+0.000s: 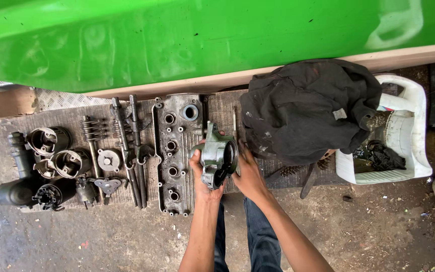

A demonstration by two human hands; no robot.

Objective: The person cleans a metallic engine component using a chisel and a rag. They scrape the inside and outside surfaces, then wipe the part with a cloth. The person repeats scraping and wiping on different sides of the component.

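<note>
Above the mat's near edge, just right of the cylinder head, a grey-green housing is held clear of the surface: left hand wrapped around its left side, right hand flat against its right rim, fingers closed on it. Left of the head lie shafts, a spring rod, a disc, pistons and a dark motor. At the mat's right end, a black cloth drapes over a white container; a green panel borders the far edge.
</note>
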